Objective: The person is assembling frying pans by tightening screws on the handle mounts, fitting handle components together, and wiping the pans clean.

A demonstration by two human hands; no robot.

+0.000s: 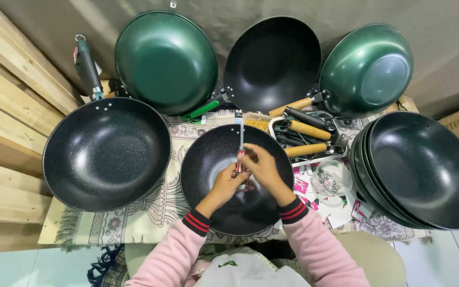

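While your hands meet over the round black speckled pan (pixel 224 180) in the middle of the patterned cloth (pixel 150 212), your right hand (pixel 264 169) wraps tight around the red-handled screwdriver (pixel 239 146). Its metal tip points away from you, at the pan's far rim. Your left hand (pixel 228 185) seems to pinch something small beside the handle, maybe a screw. Wooden pan handles (pixel 306 139) lie nearby in a tray.
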